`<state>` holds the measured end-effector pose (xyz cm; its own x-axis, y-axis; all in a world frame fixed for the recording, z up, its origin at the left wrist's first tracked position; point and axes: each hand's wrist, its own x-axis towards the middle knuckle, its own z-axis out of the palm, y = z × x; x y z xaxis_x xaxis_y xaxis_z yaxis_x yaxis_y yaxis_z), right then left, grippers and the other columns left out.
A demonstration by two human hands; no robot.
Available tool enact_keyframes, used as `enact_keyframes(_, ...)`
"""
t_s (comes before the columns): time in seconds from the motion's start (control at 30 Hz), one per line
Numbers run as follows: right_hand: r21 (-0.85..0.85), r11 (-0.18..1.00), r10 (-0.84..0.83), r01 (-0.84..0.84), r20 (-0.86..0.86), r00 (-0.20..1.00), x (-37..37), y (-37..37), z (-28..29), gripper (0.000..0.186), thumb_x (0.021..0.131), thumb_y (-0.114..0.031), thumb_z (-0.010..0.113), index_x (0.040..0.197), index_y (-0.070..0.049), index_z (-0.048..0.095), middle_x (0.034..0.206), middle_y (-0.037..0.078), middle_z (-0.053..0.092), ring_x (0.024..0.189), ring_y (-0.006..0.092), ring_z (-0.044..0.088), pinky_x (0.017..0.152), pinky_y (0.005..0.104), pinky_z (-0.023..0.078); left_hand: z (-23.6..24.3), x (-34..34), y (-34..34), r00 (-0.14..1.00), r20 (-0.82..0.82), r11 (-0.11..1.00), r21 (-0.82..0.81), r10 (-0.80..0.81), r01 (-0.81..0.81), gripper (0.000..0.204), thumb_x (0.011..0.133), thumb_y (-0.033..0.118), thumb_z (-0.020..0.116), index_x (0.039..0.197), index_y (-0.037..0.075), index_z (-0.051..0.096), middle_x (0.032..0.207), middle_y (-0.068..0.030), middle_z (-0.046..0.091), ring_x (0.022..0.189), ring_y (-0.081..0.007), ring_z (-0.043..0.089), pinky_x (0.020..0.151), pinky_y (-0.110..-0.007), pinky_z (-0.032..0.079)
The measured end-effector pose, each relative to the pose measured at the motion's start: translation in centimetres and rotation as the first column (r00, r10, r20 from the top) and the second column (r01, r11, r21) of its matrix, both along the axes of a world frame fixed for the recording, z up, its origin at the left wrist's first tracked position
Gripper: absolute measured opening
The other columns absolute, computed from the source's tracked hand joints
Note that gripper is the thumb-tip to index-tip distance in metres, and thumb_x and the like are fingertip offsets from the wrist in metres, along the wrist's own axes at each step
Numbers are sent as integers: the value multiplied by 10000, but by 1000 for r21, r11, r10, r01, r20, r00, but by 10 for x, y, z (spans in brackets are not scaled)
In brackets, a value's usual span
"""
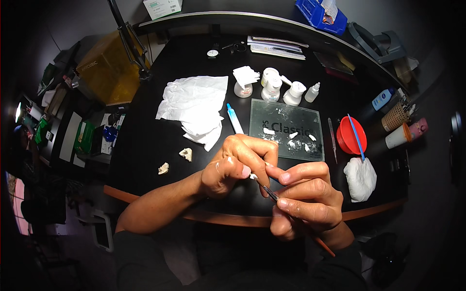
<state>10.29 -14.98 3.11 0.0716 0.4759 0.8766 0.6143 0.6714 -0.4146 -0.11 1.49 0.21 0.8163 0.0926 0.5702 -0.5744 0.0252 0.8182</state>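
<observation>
My left hand point(238, 162) pinches a small white tooth-shaped piece point(253, 177) between thumb and fingertips. In my right hand point(310, 199) is a thin brush point(320, 242) with a reddish-brown handle and a dark metal collar; its tip points at the white piece, and whether they touch I cannot tell. Just beyond the hands lies a glass slab point(259, 110) bearing several dabs of white paste point(292, 144) and powdery smears. A blue and white tube-shaped pen point(234, 118) rests left of the slab. Two cream tooth-model pieces point(185, 154) sit left of my left hand.
White jars point(293, 94) and a dropper bottle point(313, 92) stand behind the slab. White tissues point(194, 99) spread at left. To the right are a slim metal tool point(332, 140), a red bowl point(345, 138) with a blue stick point(357, 136) across it, and a white wad point(360, 180).
</observation>
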Motion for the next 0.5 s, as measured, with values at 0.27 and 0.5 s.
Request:
enact_keyframes(0.27, 4, 1000, 1, -1, 5, 1000, 1, 0, -1, 204, 746, -19, 822, 924, -27, 722, 861, 71, 686, 968, 285, 698, 787, 367, 614, 0, -1, 1, 1000, -2, 1000, 7, -9, 9, 556, 710, 405, 454, 732, -65, 750, 699, -166, 604, 685, -227, 537, 637, -351, 415)
enact_keyframes(0.5, 4, 1000, -19, 19, 16, 1000, 0, 0, 0, 196, 759, -35, 828, 922, -30, 720, 858, 68, 689, 971, 284, 698, 780, 366, 611, -3, 0, 0, 1000, 12, 1000, -30, -7, 8, 540, 713, 393, 460, 737, -64, 747, 710, -169, 612, 686, -219, 540, 631, -346, 418)
